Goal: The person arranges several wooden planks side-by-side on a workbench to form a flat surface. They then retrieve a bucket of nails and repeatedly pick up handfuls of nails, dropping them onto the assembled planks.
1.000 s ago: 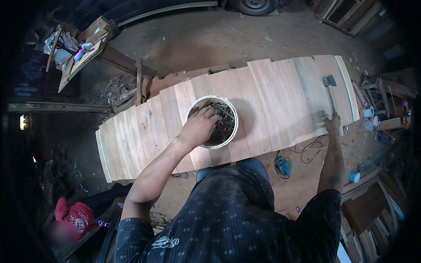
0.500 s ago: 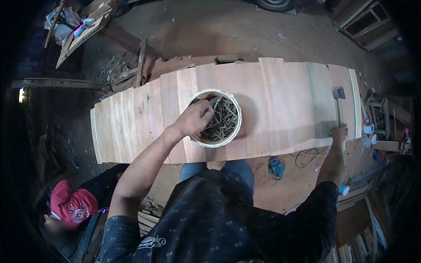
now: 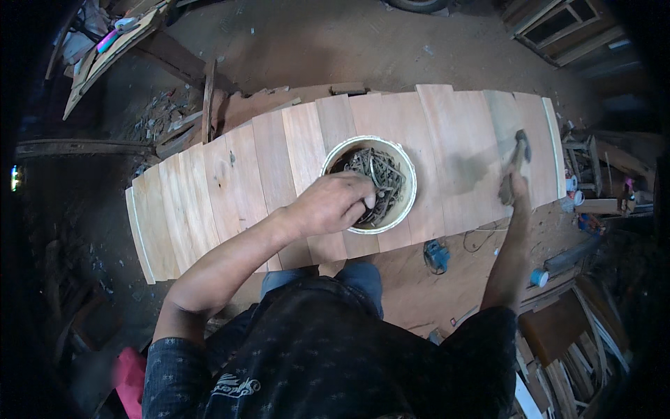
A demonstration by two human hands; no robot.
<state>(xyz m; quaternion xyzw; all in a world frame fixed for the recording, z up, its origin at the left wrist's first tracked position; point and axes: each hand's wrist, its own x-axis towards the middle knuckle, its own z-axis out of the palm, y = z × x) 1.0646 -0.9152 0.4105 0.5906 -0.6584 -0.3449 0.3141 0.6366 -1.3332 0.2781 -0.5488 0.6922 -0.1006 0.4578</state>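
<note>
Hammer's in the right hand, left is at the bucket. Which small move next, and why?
I'd probably lift the left hand out of the bucket with a nail pinched: it is curled over the nails there, while the right hand holds the hammer over the planks. Whether it grips a nail now, I can't tell.

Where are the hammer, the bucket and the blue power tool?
Hammer (image 3: 526,149): head-camera view, on its dark, motion-blurred head.
Bucket (image 3: 412,183): head-camera view, on the right side of its pale rim.
Blue power tool (image 3: 437,256): head-camera view, on the middle of its body.
</note>
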